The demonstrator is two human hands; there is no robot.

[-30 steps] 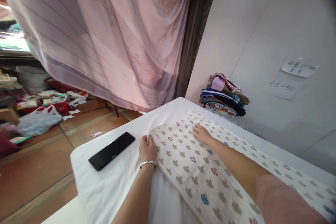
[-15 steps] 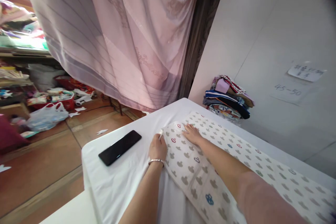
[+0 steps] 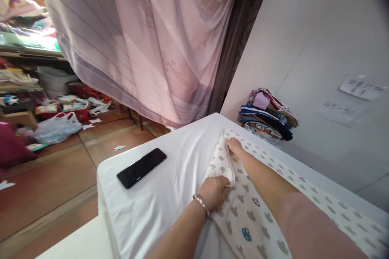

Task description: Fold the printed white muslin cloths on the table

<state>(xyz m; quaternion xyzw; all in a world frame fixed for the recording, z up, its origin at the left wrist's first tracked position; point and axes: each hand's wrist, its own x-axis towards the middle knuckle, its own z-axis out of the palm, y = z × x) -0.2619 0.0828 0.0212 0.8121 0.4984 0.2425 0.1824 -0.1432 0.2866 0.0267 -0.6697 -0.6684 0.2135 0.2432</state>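
Note:
A cream cloth printed with small grey, red and blue shapes (image 3: 261, 206) lies along a table covered in white sheet (image 3: 170, 202). My left hand (image 3: 214, 191), with a silver bracelet at the wrist, is closed on the cloth's near corner and has drawn it back over the cloth, so a folded flap (image 3: 221, 161) stands up. My right hand (image 3: 234, 145) pinches the far end of that flap near the cloth's top corner. A black phone (image 3: 141, 167) lies flat on the sheet to the left of both hands.
A stack of folded clothes (image 3: 267, 115) sits at the table's far side against a white wall with a paper note (image 3: 361, 88). A pink curtain (image 3: 146, 40) hangs behind. Tiled floor at left holds a plastic bag (image 3: 56, 126) and clutter.
My left hand has pulled the cloth's end corner back toward me, folding the end over. My right hand has shifted from lying flat on the cloth to gripping the fold's far corner.

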